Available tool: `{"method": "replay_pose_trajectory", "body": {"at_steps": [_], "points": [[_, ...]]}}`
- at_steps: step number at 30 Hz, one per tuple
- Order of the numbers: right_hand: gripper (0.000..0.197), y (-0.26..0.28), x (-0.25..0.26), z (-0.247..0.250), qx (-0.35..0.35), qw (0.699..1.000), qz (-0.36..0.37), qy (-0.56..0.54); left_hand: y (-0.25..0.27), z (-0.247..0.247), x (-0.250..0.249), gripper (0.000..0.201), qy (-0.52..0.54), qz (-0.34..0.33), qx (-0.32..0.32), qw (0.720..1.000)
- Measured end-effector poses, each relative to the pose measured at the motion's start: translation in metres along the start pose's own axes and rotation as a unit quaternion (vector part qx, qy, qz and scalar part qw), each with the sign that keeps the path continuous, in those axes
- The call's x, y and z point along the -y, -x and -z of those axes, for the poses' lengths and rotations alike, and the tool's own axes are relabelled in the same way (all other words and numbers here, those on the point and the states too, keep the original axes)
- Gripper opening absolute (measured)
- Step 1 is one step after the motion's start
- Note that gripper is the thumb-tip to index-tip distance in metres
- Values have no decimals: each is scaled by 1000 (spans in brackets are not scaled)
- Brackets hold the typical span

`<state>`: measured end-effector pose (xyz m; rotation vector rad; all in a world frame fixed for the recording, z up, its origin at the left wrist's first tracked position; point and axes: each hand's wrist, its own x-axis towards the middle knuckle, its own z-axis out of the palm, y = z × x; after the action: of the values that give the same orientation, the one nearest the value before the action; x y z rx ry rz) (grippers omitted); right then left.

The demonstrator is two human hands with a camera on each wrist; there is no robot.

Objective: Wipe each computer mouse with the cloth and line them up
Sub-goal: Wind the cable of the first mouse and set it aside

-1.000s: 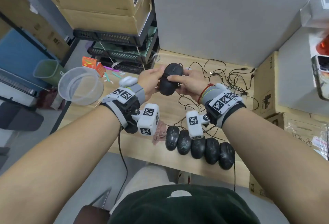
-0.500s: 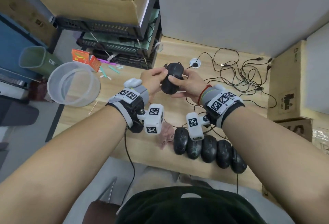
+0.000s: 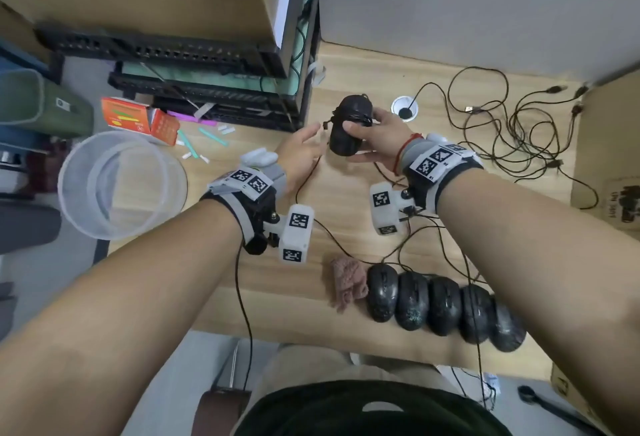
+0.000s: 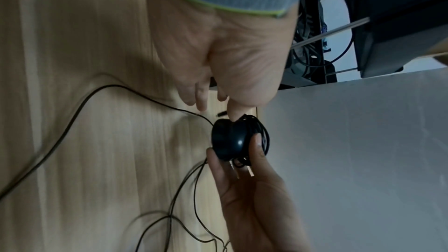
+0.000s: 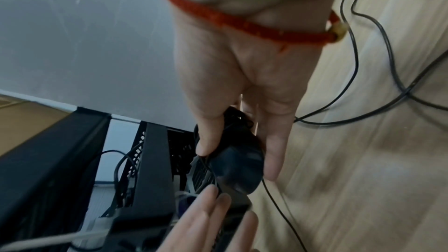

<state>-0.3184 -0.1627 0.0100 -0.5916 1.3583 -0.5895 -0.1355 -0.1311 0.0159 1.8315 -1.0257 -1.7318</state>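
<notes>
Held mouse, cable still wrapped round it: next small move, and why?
Probably the left hand should catch the cable's loose end and unwind it. The right hand grips the held mouse above the desk with cable looped round its body, while the cloth lies untouched beside the row of five mice. Wiping likely waits on the cable.

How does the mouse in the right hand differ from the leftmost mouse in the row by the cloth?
The held mouse is lifted off the desk, gripped by the right hand; the leftmost row mouse lies flat beside the cloth. The held mouse has its cable bundled around it; the row mouse's cable trails loose across the desk. The held one stands alone, the row one touches its neighbour. Both are black and corded.
</notes>
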Motion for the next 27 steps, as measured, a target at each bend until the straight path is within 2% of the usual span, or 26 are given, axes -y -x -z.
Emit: {"method": "replay_pose_trajectory", "body": {"at_steps": [3,6,9,12,15,17,20,22,25,27], "points": [[53,-22,3,2,-2,1000,-13,-29,-15,3,0,57,-56,2,-6,998],[53,-37,3,1,-8,999,-16,-51,-24,5,7,57,-165,1,8,986],[55,-51,3,-2,-12,998,-20,-53,-30,4,21,59,-241,23,81,967],[54,-60,3,-8,-4,999,-26,-41,-32,-5,34,43,-326,25,163,931],[52,-67,2,-16,13,999,-38,-8,-34,-15,44,42,-381,12,210,900],[48,-68,-1,-18,24,999,-44,15,-34,-19,48,41,-392,10,230,891],[48,-71,-6,-19,11,996,-39,77,-36,-20,50,40,-356,11,214,910],[55,-71,-10,-18,-23,990,-21,135,-38,-22,50,37,-326,8,202,924],[90,-81,-22,-16,-78,976,6,202,-39,-22,45,39,-264,33,169,949],[99,-87,-27,-14,-100,969,29,226,-40,-23,43,40,-260,39,161,951]]}}
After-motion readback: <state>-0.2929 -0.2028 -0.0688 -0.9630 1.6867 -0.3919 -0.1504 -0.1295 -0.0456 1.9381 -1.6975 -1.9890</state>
